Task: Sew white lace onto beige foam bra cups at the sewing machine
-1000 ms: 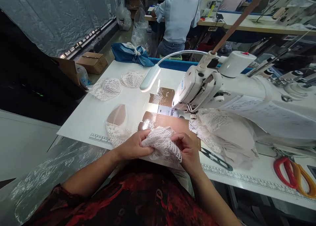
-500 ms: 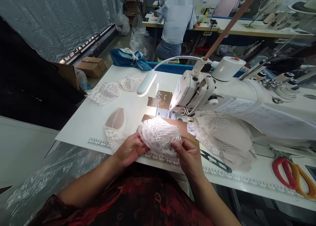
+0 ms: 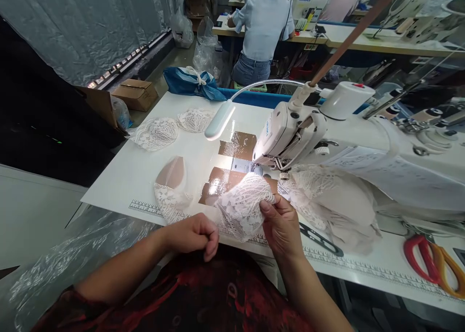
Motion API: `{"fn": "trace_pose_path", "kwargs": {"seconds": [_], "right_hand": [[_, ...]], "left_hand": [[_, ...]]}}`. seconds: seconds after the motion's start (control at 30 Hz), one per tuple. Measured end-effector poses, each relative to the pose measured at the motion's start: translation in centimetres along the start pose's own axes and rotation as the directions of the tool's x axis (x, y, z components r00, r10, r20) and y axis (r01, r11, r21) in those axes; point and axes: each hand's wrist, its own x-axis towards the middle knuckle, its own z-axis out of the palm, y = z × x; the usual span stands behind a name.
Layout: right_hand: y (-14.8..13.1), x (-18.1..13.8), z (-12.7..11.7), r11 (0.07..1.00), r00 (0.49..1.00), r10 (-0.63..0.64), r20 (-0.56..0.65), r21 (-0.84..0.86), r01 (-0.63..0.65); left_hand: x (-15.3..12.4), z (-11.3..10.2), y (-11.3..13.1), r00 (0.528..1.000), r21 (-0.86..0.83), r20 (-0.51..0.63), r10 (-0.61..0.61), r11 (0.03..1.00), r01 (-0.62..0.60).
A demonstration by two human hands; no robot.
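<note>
A white lace bra cup point(image 3: 244, 207) is pinched at its right edge between the thumb and fingers of my right hand point(image 3: 285, 225). It rests near the table's front edge, just in front of the sewing machine's needle area. My left hand point(image 3: 196, 235) is apart from the cup, on its left, with fingers curled downward and nothing visible in them. The sewing machine point(image 3: 290, 133) stands right behind the cup. Another lace cup with a beige lining point(image 3: 171, 187) lies to the left. Further lace and beige cup pieces point(image 3: 334, 196) are heaped on the right under the machine arm.
Two lace cups point(image 3: 156, 133) lie at the table's back left. A lamp point(image 3: 220, 120) hangs over brown tape patches point(image 3: 238, 145). Red-and-orange scissors point(image 3: 434, 264) and a dark flat tool point(image 3: 321, 240) lie at the right. A co-worker point(image 3: 263, 32) sits beyond the table.
My left hand has let go of the lace cup, moved down toward me and curled its fingers. The cup has turned in my right hand, its lower part now hanging toward the table edge.
</note>
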Motion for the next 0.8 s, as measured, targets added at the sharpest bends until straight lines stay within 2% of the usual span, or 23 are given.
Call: {"fn": "trace_pose_path", "kwargs": {"seconds": [0.03, 0.07, 0.1, 0.13, 0.17, 0.2, 0.23, 0.3, 0.37, 0.53, 0.8], "right_hand": [[-0.1, 0.0, -0.2, 0.998, 0.998, -0.009, 0.058, -0.068, 0.013], [-0.2, -0.2, -0.2, 0.989, 0.991, -0.004, 0.137, -0.148, 0.025], [-0.2, -0.3, -0.1, 0.973, 0.975, 0.009, 0.223, -0.229, 0.044], [-0.3, -0.5, 0.1, 0.951, 0.953, 0.025, 0.303, -0.302, 0.071], [-0.3, -0.8, 0.3, 0.925, 0.929, 0.036, 0.368, -0.363, 0.108], [-0.3, -1.0, 0.6, 0.899, 0.910, 0.039, 0.414, -0.412, 0.149], [-0.3, -1.1, 0.9, 0.872, 0.896, 0.036, 0.442, -0.452, 0.187], [-0.3, -1.3, 1.3, 0.830, 0.889, 0.014, 0.457, -0.501, 0.244], [-0.3, -1.3, 1.4, 0.805, 0.896, -0.035, 0.442, -0.519, 0.288], [-0.5, -1.1, 1.4, 0.762, 0.908, -0.130, 0.399, -0.545, 0.349], [-0.7, -0.6, 1.6, 0.728, 0.907, -0.104, 0.408, -0.590, 0.349]], "left_hand": [[-0.9, -0.4, 0.9, 0.999, 0.095, 0.020, 0.046, 0.994, -0.048], [-1.6, -0.7, 1.9, 0.986, 0.191, -0.048, 0.158, 0.971, -0.146], [-2.0, -0.9, 2.9, 0.946, 0.333, -0.152, 0.285, 0.916, -0.223], [-2.0, -1.0, 3.7, 0.899, 0.484, -0.212, 0.384, 0.840, -0.245], [-1.8, -1.0, 4.3, 0.863, 0.602, -0.245, 0.442, 0.767, -0.222], [-1.5, -1.0, 4.6, 0.854, 0.678, -0.257, 0.452, 0.714, -0.175], [-1.0, -0.9, 4.7, 0.868, 0.718, -0.253, 0.428, 0.684, -0.128], [0.0, -0.7, 4.3, 0.911, 0.733, -0.237, 0.338, 0.678, -0.061], [0.7, -0.5, 3.5, 0.928, 0.722, -0.229, 0.295, 0.690, -0.041], [0.6, -0.4, 2.9, 0.922, 0.686, -0.231, 0.311, 0.724, -0.072], [1.2, -0.6, 3.8, 0.927, 0.583, -0.275, 0.255, 0.811, -0.050]]}}
